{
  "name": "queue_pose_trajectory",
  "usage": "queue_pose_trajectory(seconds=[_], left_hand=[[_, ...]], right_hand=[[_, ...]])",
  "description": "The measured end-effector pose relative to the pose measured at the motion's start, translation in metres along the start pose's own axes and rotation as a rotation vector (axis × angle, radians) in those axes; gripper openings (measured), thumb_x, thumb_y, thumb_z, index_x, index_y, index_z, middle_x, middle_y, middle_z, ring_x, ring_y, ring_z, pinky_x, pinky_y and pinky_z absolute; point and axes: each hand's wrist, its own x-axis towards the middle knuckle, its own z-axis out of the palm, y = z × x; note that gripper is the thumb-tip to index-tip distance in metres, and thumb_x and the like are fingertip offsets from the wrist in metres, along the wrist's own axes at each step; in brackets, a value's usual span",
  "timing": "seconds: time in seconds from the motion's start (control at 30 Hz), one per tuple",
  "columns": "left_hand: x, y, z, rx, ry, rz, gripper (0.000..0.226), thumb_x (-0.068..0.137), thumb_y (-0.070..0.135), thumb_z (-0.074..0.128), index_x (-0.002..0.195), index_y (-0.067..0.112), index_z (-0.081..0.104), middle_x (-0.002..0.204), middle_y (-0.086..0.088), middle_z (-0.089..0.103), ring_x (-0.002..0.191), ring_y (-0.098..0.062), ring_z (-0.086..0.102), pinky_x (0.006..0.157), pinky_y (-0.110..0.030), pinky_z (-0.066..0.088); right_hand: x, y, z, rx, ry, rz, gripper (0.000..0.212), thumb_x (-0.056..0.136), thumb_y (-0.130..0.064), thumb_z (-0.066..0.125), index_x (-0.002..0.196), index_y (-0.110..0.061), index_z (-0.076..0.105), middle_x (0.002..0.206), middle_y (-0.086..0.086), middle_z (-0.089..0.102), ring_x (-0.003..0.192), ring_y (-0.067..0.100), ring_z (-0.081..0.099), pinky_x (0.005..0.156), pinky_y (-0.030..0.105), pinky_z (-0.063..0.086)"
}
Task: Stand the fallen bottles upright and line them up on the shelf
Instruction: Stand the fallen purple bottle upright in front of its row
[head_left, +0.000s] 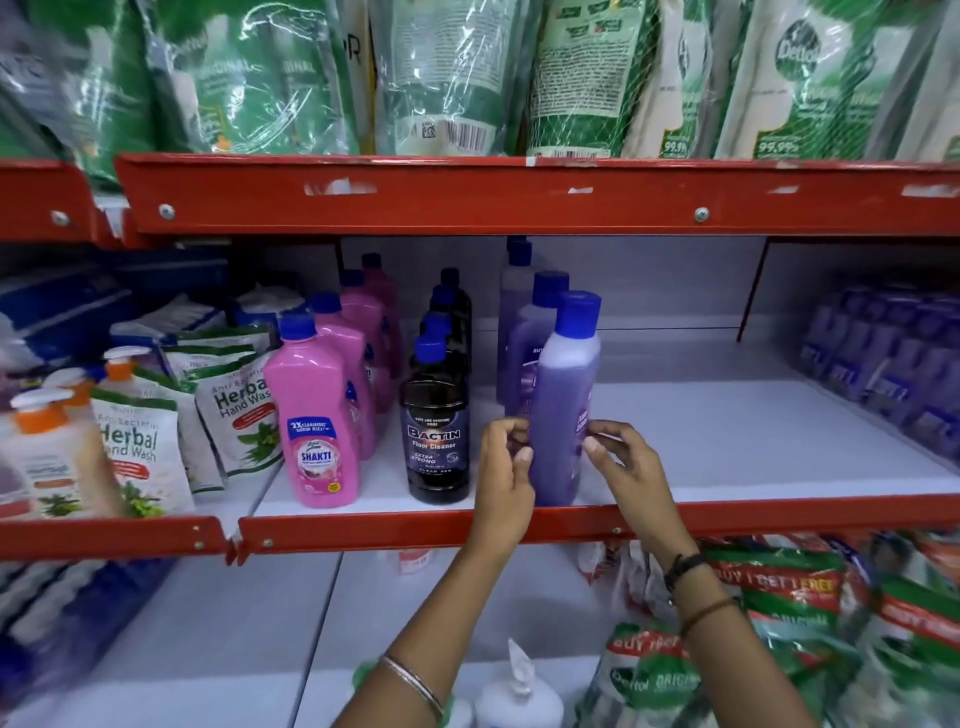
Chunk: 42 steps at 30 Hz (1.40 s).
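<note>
A purple bottle with a blue cap stands upright at the front of the white shelf, turned slightly sideways. My left hand touches its left side low down and my right hand touches its right side, fingertips on the label. Two more purple bottles stand in a row behind it. To the left runs a row of black Bactin floor cleaner bottles, and left of that a row of pink Shakti bottles. All stand upright.
Herbal hand wash pouches and pump bottles fill the left bay. Purple packs lean at the far right of the shelf. Red shelf edges run above and below. Green refill pouches lie on the lower shelf.
</note>
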Motion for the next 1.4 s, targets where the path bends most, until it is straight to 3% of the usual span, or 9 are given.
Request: queue_pose_trajectory(seconds=[0.13,0.3,0.57,0.77,0.83,0.97,1.17,1.3,1.4], left_hand=[[0.006,0.001,-0.003,-0.053,-0.109,-0.127,0.048,0.085,0.010,0.059,0.125,0.022,0.037,0.128,-0.005,0.050,0.117,-0.014,0.051,0.101,-0.030,0.046],[0.010,0.010,0.002,0.028,-0.202,-0.186,0.089,0.067,0.025,0.080,0.136,0.019,0.025,0.133,0.000,0.046,0.117,-0.012,0.051,0.093,-0.017,0.043],[0.004,0.008,-0.001,0.024,-0.073,-0.175,0.058,0.083,0.049,0.051,0.130,0.021,0.033,0.128,-0.004,0.056,0.111,-0.011,0.057,0.098,-0.036,0.049],[-0.002,0.013,-0.005,-0.088,-0.020,-0.167,0.067,0.077,0.076,0.027,0.124,0.029,0.040,0.128,0.004,0.054,0.117,-0.005,0.053,0.103,-0.039,0.045],[-0.004,0.015,-0.009,-0.169,-0.044,-0.170,0.070,0.071,0.084,0.024,0.127,0.045,0.039,0.133,0.015,0.050,0.121,0.005,0.049,0.104,-0.029,0.044],[-0.005,0.015,-0.010,-0.151,-0.114,-0.201,0.065,0.069,0.087,0.017,0.129,0.064,0.029,0.151,0.010,0.035,0.138,-0.013,0.035,0.114,-0.049,0.031],[-0.009,0.021,-0.013,-0.095,-0.142,-0.221,0.060,0.066,0.089,0.016,0.122,0.071,0.027,0.149,0.008,0.038,0.137,-0.019,0.037,0.114,-0.051,0.031],[-0.018,0.020,-0.015,-0.045,-0.161,-0.221,0.061,0.066,0.089,0.011,0.123,0.071,0.024,0.106,0.004,0.043,0.102,-0.018,0.047,0.108,-0.054,0.037],[-0.024,0.025,-0.015,-0.031,-0.160,-0.205,0.061,0.067,0.089,0.011,0.124,0.070,0.024,0.111,0.005,0.048,0.106,-0.020,0.049,0.108,-0.055,0.036]], right_hand=[[-0.001,-0.007,-0.002,-0.039,-0.100,0.024,0.047,0.083,-0.046,0.053,0.121,-0.019,0.056,0.121,-0.004,0.061,0.110,0.004,0.058,0.081,0.010,0.049],[0.003,-0.011,0.004,0.129,-0.203,0.089,0.047,0.080,-0.034,0.064,0.121,-0.018,0.048,0.117,0.000,0.065,0.102,0.007,0.066,0.079,0.020,0.054],[0.015,-0.004,-0.003,0.129,-0.215,0.071,0.036,0.088,-0.029,0.056,0.119,-0.013,0.060,0.114,0.004,0.069,0.101,0.015,0.068,0.082,0.024,0.055],[0.017,-0.005,-0.004,0.180,-0.124,0.122,0.025,0.094,-0.023,0.047,0.113,-0.018,0.063,0.095,-0.009,0.075,0.090,0.009,0.068,0.075,0.019,0.055],[0.013,-0.005,-0.007,0.272,-0.014,0.176,0.042,0.094,-0.039,0.040,0.120,-0.012,0.058,0.108,0.002,0.070,0.100,0.016,0.066,0.087,0.027,0.055],[0.008,-0.008,-0.010,0.381,0.027,0.263,0.093,0.066,-0.079,0.039,0.123,-0.007,0.057,0.118,0.010,0.066,0.106,0.017,0.064,0.096,0.036,0.049],[0.000,-0.007,-0.013,0.375,-0.028,0.213,0.089,0.049,-0.090,0.049,0.102,-0.020,0.068,0.107,-0.002,0.069,0.106,0.014,0.066,0.092,0.029,0.053],[-0.012,-0.009,-0.019,0.355,-0.035,0.199,0.090,0.054,-0.090,0.046,0.104,-0.018,0.068,0.106,-0.004,0.070,0.108,0.017,0.066,0.093,0.032,0.053],[-0.021,-0.012,-0.021,0.302,-0.047,0.190,0.095,0.055,-0.090,0.043,0.110,-0.017,0.066,0.106,-0.004,0.070,0.105,0.012,0.066,0.091,0.029,0.054]])
